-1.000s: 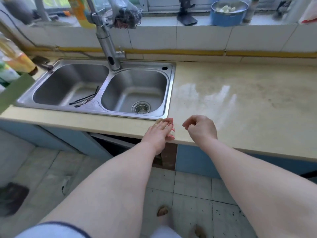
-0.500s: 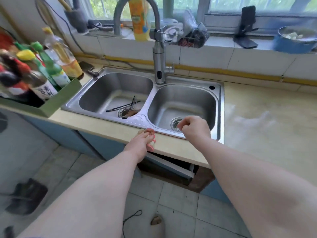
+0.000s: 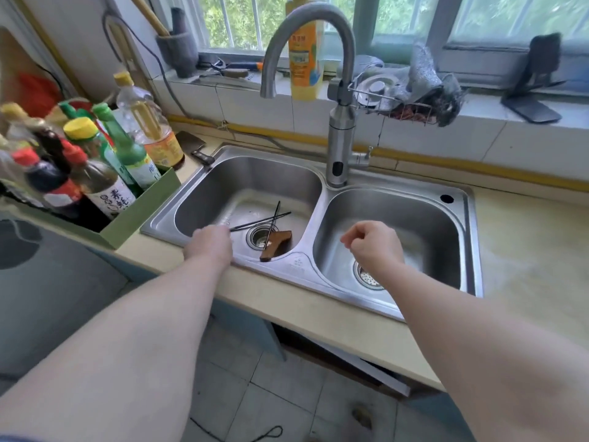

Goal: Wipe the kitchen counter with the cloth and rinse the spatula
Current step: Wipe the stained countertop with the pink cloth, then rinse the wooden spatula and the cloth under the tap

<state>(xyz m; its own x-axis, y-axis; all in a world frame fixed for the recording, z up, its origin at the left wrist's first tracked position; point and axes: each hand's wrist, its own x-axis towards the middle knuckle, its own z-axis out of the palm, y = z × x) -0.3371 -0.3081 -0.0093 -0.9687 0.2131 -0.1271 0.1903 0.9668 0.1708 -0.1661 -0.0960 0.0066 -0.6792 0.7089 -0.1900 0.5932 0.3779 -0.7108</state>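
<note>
A brown wooden spatula (image 3: 278, 244) lies in the left basin of the steel double sink (image 3: 318, 283), beside the drain, with thin black chopsticks (image 3: 262, 219) across it. My left hand (image 3: 210, 247) is blurred at the front rim of that basin, left of the spatula; its fingers point down into the basin and are hidden. My right hand (image 3: 373, 247) hovers over the right basin with fingers curled and nothing visible in it. Grey cloths (image 3: 425, 79) are bunched on a wire rack by the tap. The beige counter (image 3: 535, 260) runs off to the right.
A tall curved tap (image 3: 340, 135) rises between the basins. A green box of sauce bottles (image 3: 95, 173) stands left of the sink, with a cleaver (image 3: 196, 147) behind it. A yellow detergent bottle (image 3: 304, 55) and a phone stand (image 3: 532, 87) sit on the window sill.
The view has swung left and up to the sink. My left hand left the counter's front edge and reached the left basin's rim. My right hand moved out over the right basin.
</note>
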